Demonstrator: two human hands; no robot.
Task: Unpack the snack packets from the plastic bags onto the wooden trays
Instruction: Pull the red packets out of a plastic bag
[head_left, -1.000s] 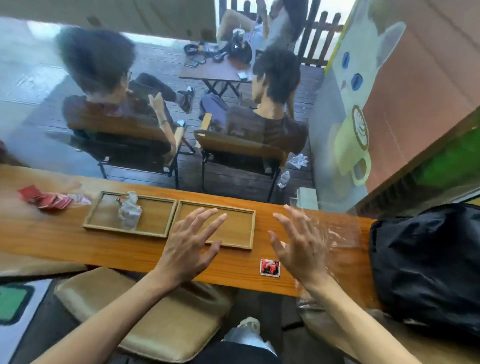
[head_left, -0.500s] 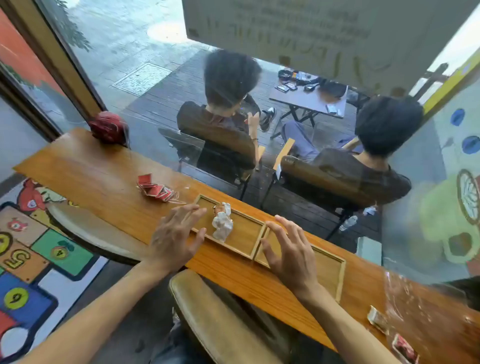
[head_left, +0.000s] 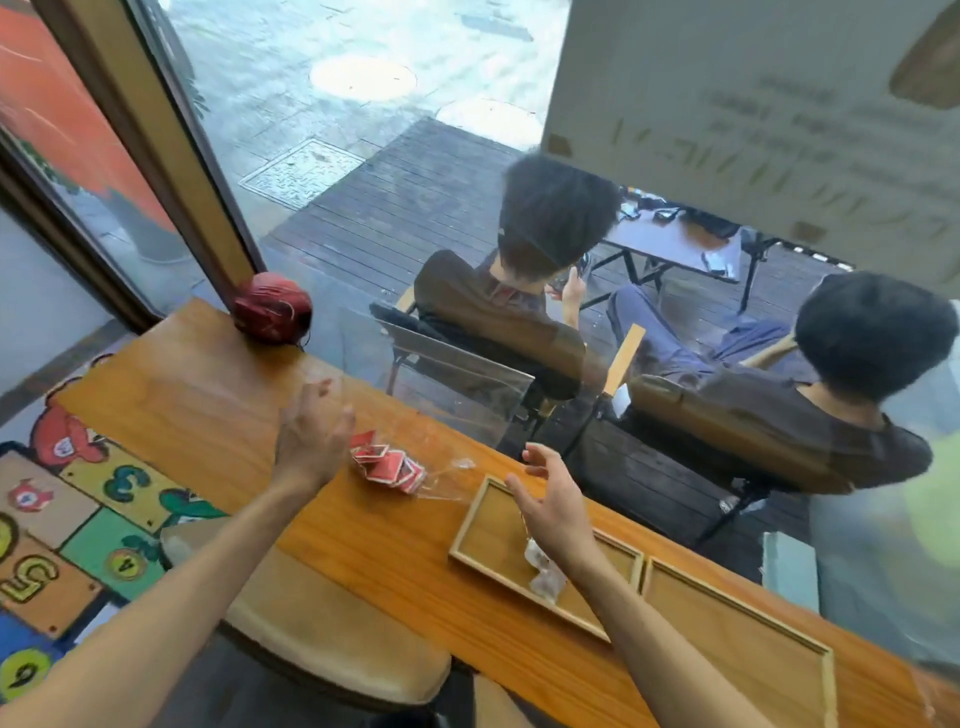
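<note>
A clear plastic bag of red snack packets (head_left: 388, 466) lies on the wooden counter (head_left: 208, 395). My left hand (head_left: 310, 441) hovers just left of it, fingers apart and empty. My right hand (head_left: 553, 506) is open over the far corner of the left wooden tray (head_left: 483, 540), to the right of the bag. A crumpled white wrapper (head_left: 543, 574) lies in that tray, partly hidden by my right forearm. The second wooden tray (head_left: 727, 649) sits beside it to the right with nothing in it. A full red bag (head_left: 271, 307) rests at the counter's far left end against the window.
The counter runs along a glass window; two people sit on chairs outside. A cushioned stool (head_left: 332, 634) stands under the counter's near edge. A colourful number mat (head_left: 62, 530) covers the floor at left. A window frame post (head_left: 171, 156) meets the counter by the red bag.
My view has swung left along the counter. Both hands moved left off the trays toward the bag of red packets; the loose packets and black bag at the right end are out of view.
</note>
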